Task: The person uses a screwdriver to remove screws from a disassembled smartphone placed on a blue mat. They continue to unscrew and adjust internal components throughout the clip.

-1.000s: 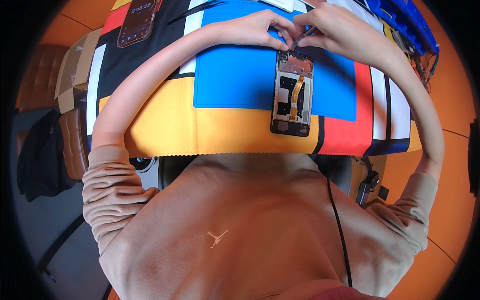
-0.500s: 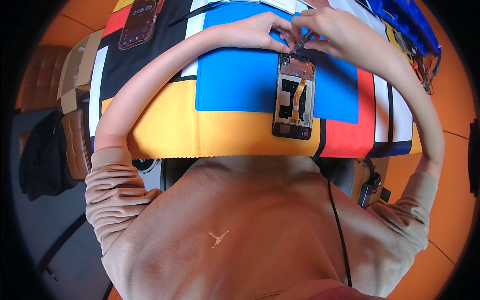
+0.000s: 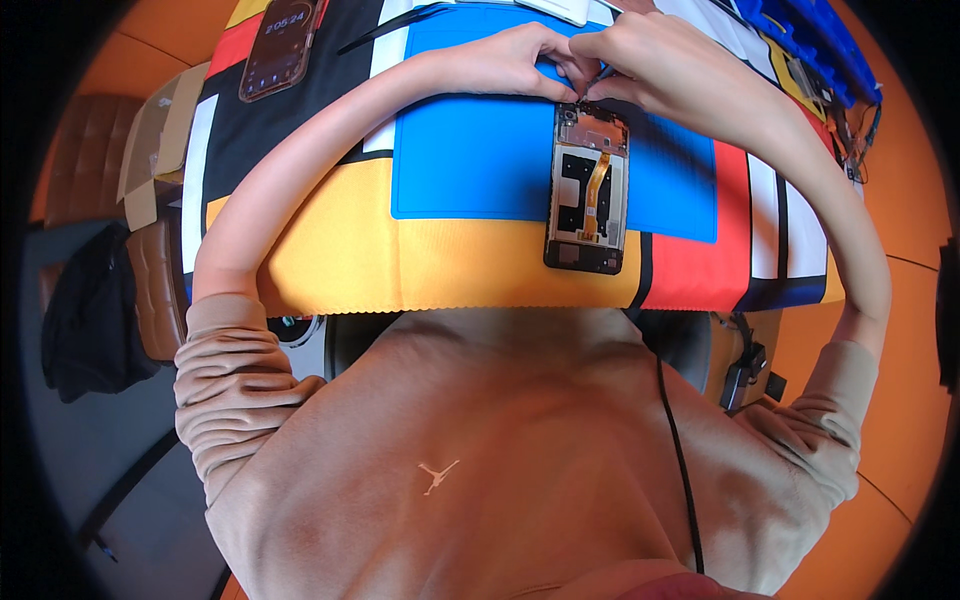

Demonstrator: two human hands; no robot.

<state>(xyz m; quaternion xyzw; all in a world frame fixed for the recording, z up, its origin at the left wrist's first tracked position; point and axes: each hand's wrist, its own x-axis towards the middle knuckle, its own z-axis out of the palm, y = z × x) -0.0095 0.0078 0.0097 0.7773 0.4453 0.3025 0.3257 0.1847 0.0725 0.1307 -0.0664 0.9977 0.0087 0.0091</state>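
Pinched with the right hand [image 3: 660, 68] around a thin dark tool [image 3: 602, 74], mostly tucked behind fingers. Bent in close from the other side with the left hand [image 3: 512, 62], with its thumb right by the top end of an opened phone [image 3: 577, 190]; too small to tell if gripping anything there. Lying just below both hands with the phone: on a blue mat [image 3: 470, 165] and past its near edge, over the yellow part of a bright tablecloth [image 3: 335, 262]. Farther out, up to the left, on to another phone [image 3: 277, 55] with a dark screen. Away to the right, to a blue tray [image 3: 815, 45].
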